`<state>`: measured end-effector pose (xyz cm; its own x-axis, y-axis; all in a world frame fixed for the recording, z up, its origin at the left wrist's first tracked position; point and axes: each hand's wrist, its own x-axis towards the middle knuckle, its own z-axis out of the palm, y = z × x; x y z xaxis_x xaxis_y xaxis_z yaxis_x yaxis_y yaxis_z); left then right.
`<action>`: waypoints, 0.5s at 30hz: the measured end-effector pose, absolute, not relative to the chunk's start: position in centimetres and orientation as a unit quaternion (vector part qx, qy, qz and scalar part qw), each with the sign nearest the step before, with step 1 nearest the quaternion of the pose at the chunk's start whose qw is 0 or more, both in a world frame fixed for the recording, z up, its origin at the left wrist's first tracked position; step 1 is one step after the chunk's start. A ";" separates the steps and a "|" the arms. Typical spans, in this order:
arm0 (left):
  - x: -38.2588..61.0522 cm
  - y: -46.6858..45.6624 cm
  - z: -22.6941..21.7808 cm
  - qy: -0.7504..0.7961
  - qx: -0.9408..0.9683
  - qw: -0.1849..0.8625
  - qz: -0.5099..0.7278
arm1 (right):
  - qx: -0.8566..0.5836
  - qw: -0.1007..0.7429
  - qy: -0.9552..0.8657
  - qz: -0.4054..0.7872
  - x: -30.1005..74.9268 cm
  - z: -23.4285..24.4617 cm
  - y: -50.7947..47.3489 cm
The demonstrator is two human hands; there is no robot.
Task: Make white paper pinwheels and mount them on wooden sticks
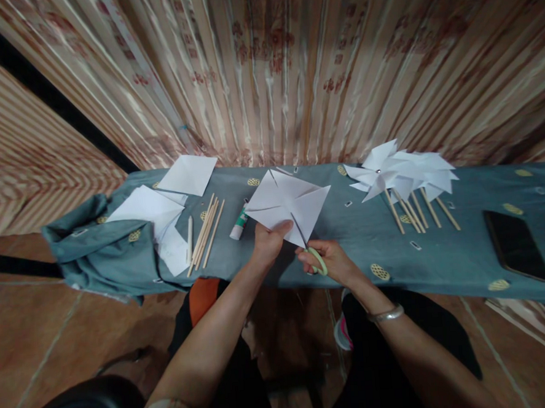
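A square of white paper (295, 196) with slits running in from its corners is pinched at its near edge by my left hand (271, 240), thumb on top. My right hand (330, 259) grips scissors (318, 261) with pale green handles. Their blades lie at the slit in the paper's near corner; how far apart they are is hard to see. Left of the paper, a glue stick (240, 223) with a green and white label lies on the cloth. Farther left are several thin wooden sticks (205, 236) and a white pen-like stick (190, 238).
Finished paper pinwheels (402, 168) on sticks lie at the right, with a black phone (517, 244) beyond them. White paper sheets (146, 208) and a creased square (188, 174) rest at the left. A grey-green cloth (466, 198) covers the narrow table; a patterned curtain (264, 75) hangs behind.
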<state>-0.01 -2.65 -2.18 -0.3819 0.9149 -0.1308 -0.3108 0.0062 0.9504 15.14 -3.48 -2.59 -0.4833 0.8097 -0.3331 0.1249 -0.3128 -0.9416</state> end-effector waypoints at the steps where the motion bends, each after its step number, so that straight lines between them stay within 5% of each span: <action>1: 0.0 -2.7 -2.2 0.525 0.286 0.475 0.646 | -0.442 0.252 -0.529 0.680 15.2 -2.6 -3.5; 15: 0.4 -2.8 -2.2 0.535 0.270 0.477 0.643 | -0.434 0.260 -0.550 0.665 15.2 -3.1 -3.4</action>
<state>0.35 -2.83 -2.18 -0.3992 0.9020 -0.1644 -0.3244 0.0288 0.9455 15.20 -3.44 -3.06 -0.4881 0.8230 -0.2906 0.1313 -0.2599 -0.9567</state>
